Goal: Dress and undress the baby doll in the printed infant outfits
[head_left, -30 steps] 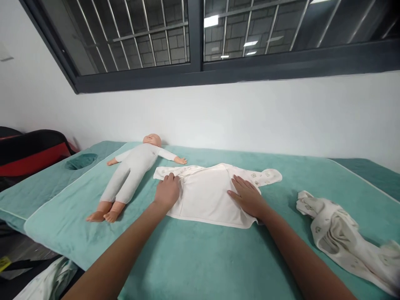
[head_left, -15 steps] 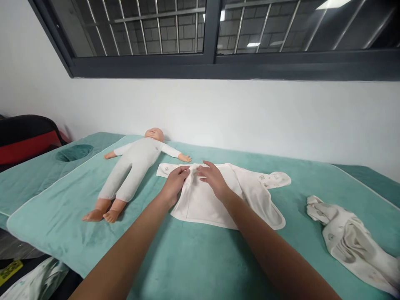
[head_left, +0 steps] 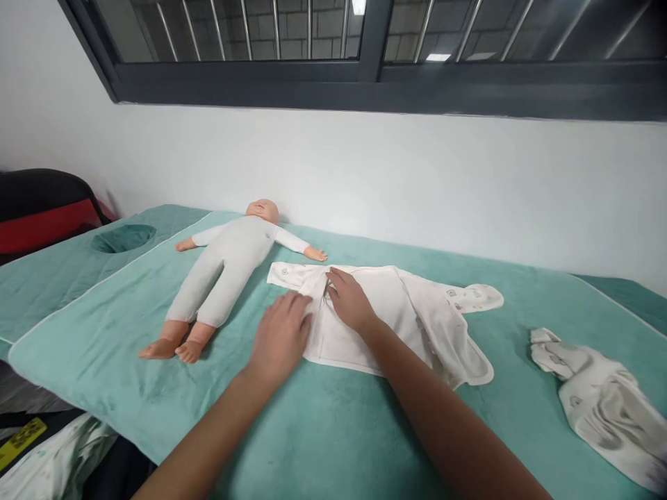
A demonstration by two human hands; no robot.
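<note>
The left hand (head_left: pixel 281 333) lies palm down and spread wide, its fingertips on the near-left edge of the white baby top (head_left: pixel 401 312) and its heel on the green towel (head_left: pixel 323 430). It grasps nothing. The right hand (head_left: pixel 350 302) also rests palm down and open, on the chest of the top, with its fingers loosely bent toward the front flap near the neck. It seems to press the cloth rather than pinch it, though the fingertips are too small to be sure.

Flattening a soft top like this likely goes best with flat palms and light, even pressure. One hand pins the cloth while the other strokes outward from the middle, so creases are pushed to the edges and not bunched under the fingers. The front flap should sit square before the sleeves are dealt with.

The top lies spread on the towel. Its left sleeve points toward the doll (head_left: pixel 224 267), and its right side is rumpled, with the sleeve thrown out. The doll lies on its back just beside the top, one arm nearly touching it. A crumpled second garment (head_left: pixel 594 396) sits well apart on the right. A red and black bag (head_left: pixel 42 215) is at the far left, below the barred window (head_left: pixel 375 42).
</note>
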